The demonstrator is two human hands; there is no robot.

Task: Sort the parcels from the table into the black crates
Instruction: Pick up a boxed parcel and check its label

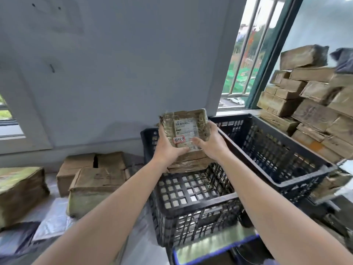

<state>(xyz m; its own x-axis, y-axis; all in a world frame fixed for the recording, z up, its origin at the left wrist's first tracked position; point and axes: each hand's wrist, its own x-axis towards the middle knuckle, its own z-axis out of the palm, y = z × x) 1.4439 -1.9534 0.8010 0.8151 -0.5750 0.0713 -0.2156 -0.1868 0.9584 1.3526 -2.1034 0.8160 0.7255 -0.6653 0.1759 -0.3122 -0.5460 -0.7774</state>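
A small taped cardboard parcel with a white label and a red sticker is held over the nearer black crate. My left hand grips its left edge, thumb across the front. My right hand grips the right edge, thumb on the label. Under the parcel, more flat brown parcels lie stacked at the far end of this crate. A second black crate stands to the right, at an angle.
A tall heap of brown parcels rises at the right by the window. Larger cardboard boxes and a taped bundle lie on the left, with grey mailer bags in front. A wall is close behind the crates.
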